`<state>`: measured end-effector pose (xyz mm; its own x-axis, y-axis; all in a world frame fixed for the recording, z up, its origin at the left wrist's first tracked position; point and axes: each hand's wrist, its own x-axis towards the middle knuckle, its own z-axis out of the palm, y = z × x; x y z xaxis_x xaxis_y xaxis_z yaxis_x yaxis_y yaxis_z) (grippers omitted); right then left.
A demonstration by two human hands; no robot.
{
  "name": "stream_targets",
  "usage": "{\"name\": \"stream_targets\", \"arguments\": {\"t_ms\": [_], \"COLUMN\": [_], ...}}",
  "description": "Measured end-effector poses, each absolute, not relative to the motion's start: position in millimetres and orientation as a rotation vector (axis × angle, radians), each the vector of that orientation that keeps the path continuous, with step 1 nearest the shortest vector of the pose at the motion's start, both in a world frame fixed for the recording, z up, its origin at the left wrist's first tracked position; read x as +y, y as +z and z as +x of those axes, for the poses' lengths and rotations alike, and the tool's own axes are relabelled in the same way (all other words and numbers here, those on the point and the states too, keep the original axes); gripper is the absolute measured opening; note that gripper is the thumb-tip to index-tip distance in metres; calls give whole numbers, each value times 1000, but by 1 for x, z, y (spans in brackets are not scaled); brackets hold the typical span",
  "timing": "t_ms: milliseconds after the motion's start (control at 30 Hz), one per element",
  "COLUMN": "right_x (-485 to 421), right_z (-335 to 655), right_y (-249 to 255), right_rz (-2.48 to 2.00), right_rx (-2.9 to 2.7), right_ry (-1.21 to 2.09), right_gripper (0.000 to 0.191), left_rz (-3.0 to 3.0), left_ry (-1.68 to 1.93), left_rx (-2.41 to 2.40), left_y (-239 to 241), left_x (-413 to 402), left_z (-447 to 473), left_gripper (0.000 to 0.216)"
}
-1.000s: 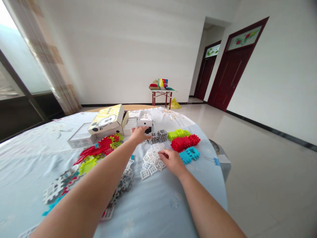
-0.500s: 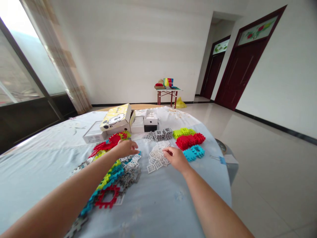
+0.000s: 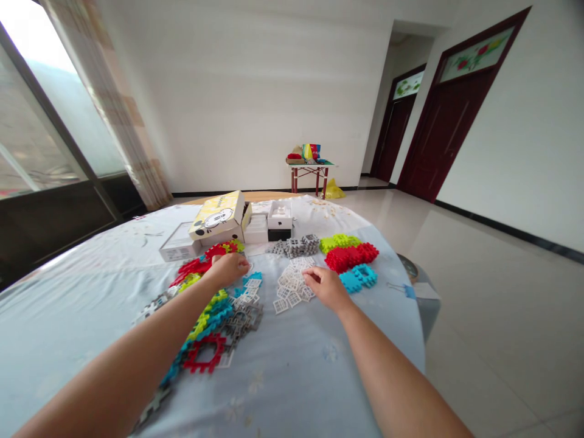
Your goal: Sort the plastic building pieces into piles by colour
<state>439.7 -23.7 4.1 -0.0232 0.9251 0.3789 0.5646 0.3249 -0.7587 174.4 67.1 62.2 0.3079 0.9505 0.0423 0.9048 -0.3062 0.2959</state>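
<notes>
Yellow box (image 3: 218, 217), bkgd side table (image 3: 310, 165)

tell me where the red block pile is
In the head view, the red block pile sits right of centre on the table, between the lime-green blocks behind and the blue blocks in front, beyond the right hand.

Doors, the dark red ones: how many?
2. One dark red wooden door is nearer, on the right wall; the second door is farther back, in the recess. Others may be hidden.
</notes>
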Motion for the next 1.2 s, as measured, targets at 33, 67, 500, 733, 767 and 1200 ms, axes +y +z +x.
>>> {"name": "stream_targets", "arguments": {"t_ms": [33, 67, 500, 733, 767, 1200], "right_x": [-24, -24, -23, -24, -23, -21], "right_z": [440, 440, 446, 445, 444, 439], "right_y": [4, 5, 6, 4, 3, -7], "right_rz": [-1349, -1347, -1377, -1362, -1360, -1357], "right_rx": [-1701, -1701, -1670, -1689, -1698, -1749], "right_ry": [507, 502, 468, 458, 455, 456], "right_gripper": [21, 21, 24, 23, 22, 23], "left_rz": [2338, 2316, 2090, 2301, 2329, 2408], "left_ry": [349, 387, 666, 519, 468, 155], "left_rx": [1709, 1711, 1462, 1566, 1592, 1817], "left_y": [63, 64, 61, 59, 57, 46], "left_x": [67, 67, 60, 52, 50, 45], "left_z": [172, 171, 213, 196, 193, 198], "left_gripper": [25, 27, 53, 35, 31, 17]}}
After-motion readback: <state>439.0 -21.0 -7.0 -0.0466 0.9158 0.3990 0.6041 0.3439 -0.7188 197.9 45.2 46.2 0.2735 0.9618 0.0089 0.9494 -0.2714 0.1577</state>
